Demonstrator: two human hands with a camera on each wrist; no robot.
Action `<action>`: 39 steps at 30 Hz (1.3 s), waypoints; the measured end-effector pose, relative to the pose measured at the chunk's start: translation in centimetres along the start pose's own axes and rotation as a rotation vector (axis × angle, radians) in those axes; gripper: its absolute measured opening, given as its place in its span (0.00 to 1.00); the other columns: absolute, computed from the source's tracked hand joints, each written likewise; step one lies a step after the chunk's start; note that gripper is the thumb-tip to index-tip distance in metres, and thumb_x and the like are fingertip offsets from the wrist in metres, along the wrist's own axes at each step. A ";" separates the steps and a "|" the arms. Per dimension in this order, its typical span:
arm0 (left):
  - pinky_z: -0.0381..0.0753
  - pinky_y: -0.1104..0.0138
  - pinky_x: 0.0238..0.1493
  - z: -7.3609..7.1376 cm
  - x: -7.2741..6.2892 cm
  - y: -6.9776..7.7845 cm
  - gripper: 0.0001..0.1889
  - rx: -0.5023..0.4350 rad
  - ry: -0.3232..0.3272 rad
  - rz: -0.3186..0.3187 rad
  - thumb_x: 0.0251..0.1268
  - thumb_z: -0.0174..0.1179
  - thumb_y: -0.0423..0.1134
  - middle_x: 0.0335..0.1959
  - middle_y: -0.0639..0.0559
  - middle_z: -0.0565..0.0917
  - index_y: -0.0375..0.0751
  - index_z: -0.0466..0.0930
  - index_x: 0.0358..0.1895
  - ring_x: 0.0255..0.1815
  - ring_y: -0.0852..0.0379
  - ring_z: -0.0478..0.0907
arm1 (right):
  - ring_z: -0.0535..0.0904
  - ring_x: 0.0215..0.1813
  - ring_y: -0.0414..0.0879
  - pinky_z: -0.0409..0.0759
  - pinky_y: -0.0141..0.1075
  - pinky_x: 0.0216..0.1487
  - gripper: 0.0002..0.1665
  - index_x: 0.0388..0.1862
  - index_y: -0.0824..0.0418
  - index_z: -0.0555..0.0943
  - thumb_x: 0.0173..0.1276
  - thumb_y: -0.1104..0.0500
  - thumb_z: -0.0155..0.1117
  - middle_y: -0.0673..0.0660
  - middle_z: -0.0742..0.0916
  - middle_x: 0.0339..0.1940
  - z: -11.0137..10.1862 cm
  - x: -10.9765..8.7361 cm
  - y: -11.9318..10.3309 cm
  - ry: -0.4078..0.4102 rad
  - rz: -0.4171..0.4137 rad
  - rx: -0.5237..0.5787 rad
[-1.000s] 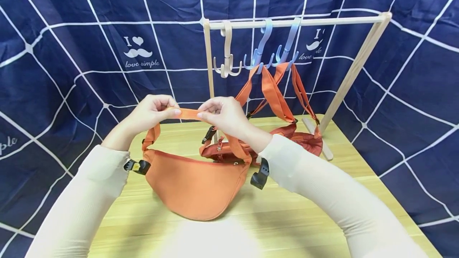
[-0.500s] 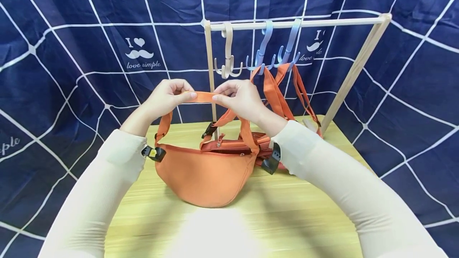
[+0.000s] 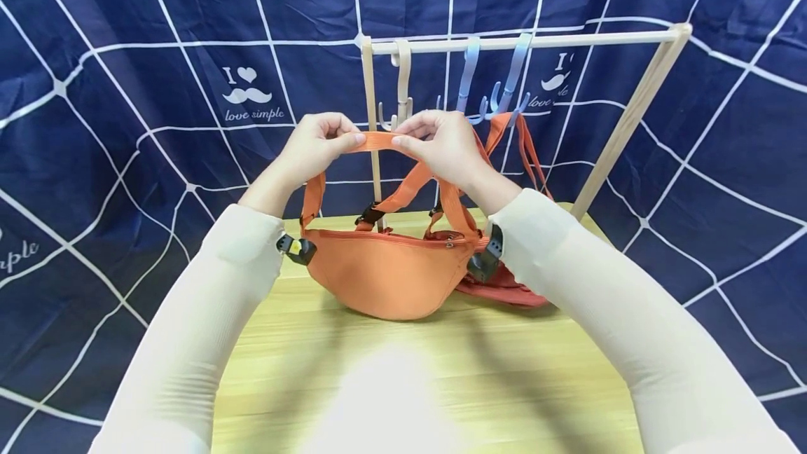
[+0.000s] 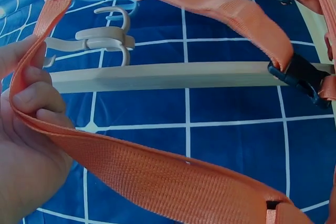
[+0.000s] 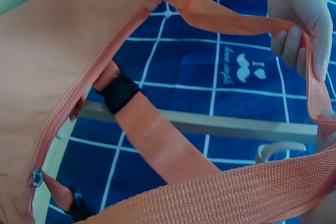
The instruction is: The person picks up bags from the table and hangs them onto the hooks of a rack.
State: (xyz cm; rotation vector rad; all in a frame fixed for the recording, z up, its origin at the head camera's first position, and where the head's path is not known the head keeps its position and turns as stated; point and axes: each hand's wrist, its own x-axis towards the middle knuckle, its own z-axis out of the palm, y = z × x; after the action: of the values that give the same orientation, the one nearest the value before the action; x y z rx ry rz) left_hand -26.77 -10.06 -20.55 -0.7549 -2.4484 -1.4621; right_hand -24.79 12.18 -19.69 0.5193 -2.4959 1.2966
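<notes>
An orange waist bag point(image 3: 391, 279) hangs by its strap point(image 3: 378, 141) over the front of the table. My left hand point(image 3: 318, 146) pinches the strap between thumb and fingers, left of its middle. A short way to the right, my right hand point(image 3: 447, 142) pinches the same strap, leaving a small taut stretch between the two. The strap drops to both ends of the bag, and a zipper runs along the top edge. In the left wrist view the strap point(image 4: 142, 171) loops round the curled fingers of the left hand point(image 4: 31, 145).
A wooden rack point(image 3: 608, 118) carries a beige hook point(image 3: 403, 76) and blue hooks point(image 3: 468, 76). Behind the held bag, a red bag point(image 3: 504, 289) rests on the wooden table point(image 3: 302, 370), its orange straps on the blue hooks. A black buckle point(image 3: 370, 216) shows between the bags.
Both hands have risen and moved right and towards the rack with the strap, bringing the orange waist bag along. It now covers much of the red bag.
</notes>
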 end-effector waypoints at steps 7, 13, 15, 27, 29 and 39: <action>0.62 0.64 0.31 0.6 1.7 0.7 0.09 -0.033 0.075 -0.031 0.65 0.62 0.39 0.19 0.50 0.69 0.35 0.81 0.33 0.28 0.54 0.64 | 0.81 0.35 0.42 0.78 0.33 0.35 0.11 0.40 0.56 0.86 0.61 0.52 0.70 0.51 0.86 0.34 -0.7 1.4 0.1 0.049 0.045 0.014; 0.66 0.66 0.34 1.2 2.9 1.2 0.10 -0.067 0.147 -0.055 0.65 0.61 0.39 0.25 0.46 0.78 0.33 0.81 0.34 0.31 0.55 0.69 | 0.81 0.35 0.42 0.79 0.32 0.36 0.12 0.40 0.55 0.86 0.62 0.50 0.69 0.51 0.86 0.33 -1.0 2.6 0.0 0.092 0.067 0.012; 0.67 0.67 0.35 1.4 3.2 1.2 0.10 -0.071 0.176 -0.066 0.65 0.61 0.39 0.27 0.46 0.80 0.32 0.82 0.34 0.33 0.56 0.70 | 0.81 0.34 0.42 0.78 0.32 0.34 0.13 0.40 0.55 0.86 0.62 0.49 0.69 0.51 0.86 0.33 -1.0 3.0 0.0 0.108 0.062 -0.008; 0.65 0.70 0.28 2.7 4.5 1.1 0.08 -0.109 0.335 -0.102 0.63 0.61 0.36 0.18 0.55 0.73 0.31 0.81 0.31 0.25 0.59 0.67 | 0.77 0.39 0.41 0.74 0.32 0.34 0.15 0.43 0.55 0.85 0.63 0.48 0.68 0.50 0.86 0.33 -0.4 4.0 0.1 0.188 0.093 -0.054; 0.66 0.70 0.29 2.9 4.5 1.0 0.09 -0.101 0.347 -0.115 0.63 0.61 0.36 0.18 0.56 0.73 0.32 0.81 0.31 0.27 0.59 0.68 | 0.78 0.37 0.41 0.74 0.31 0.33 0.14 0.43 0.56 0.85 0.63 0.49 0.67 0.51 0.86 0.33 -0.2 4.1 0.2 0.194 0.090 -0.055; 0.63 0.69 0.30 3.5 4.0 -0.3 0.09 -0.095 0.320 -0.173 0.64 0.60 0.37 0.22 0.54 0.72 0.31 0.82 0.34 0.30 0.57 0.67 | 0.78 0.36 0.42 0.73 0.31 0.30 0.12 0.41 0.56 0.86 0.63 0.51 0.68 0.52 0.86 0.32 1.1 3.6 1.3 0.204 0.069 -0.061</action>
State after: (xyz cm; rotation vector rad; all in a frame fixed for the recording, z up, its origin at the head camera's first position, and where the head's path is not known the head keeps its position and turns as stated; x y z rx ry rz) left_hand -29.99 -5.87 -20.93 -0.2988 -2.2578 -1.6251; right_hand -28.66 11.35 -19.81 0.2741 -2.3929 1.2268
